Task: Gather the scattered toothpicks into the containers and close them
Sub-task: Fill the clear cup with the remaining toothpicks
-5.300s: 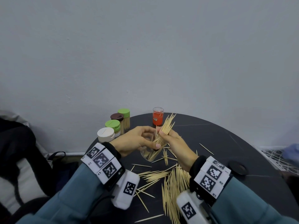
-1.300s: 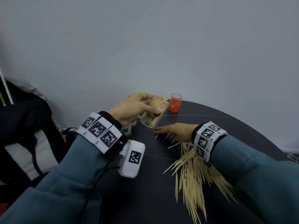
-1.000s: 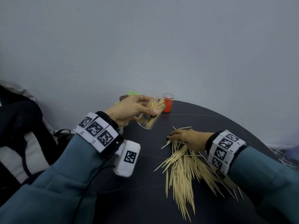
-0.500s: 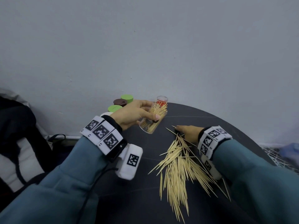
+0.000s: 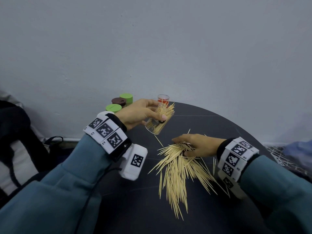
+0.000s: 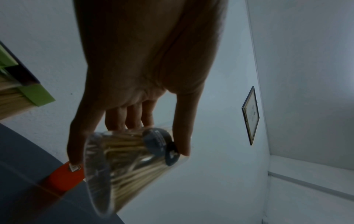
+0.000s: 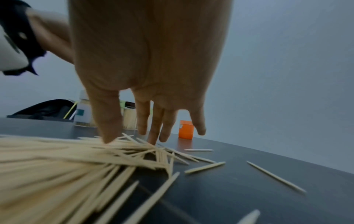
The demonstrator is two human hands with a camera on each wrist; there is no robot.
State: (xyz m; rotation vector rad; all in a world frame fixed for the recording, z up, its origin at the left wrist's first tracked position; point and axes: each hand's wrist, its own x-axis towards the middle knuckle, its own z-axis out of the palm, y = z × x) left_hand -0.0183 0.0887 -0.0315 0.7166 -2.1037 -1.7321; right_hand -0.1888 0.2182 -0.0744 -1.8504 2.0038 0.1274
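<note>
Left hand (image 5: 138, 112) fingers clamped on tilted clear jar (image 5: 157, 121), half-filled with toothpicks, above bench (image 5: 211, 122). Right hand (image 5: 197, 146) fingers spread, pressing toothpick pile (image 5: 177, 173) just right of jar.

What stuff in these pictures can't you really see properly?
- White-lidded container: head view, mostly hidden behind the left hand's wrist band.
- Orange container: head view, lower part covered by the clear container in that hand's grip.
- Right hand fingertips: head view, buried in the toothpick pile.
- Near toothpicks: right wrist view, blurred.
- Sticker on the clear container: left wrist view, too dark and blurred to read.
</note>
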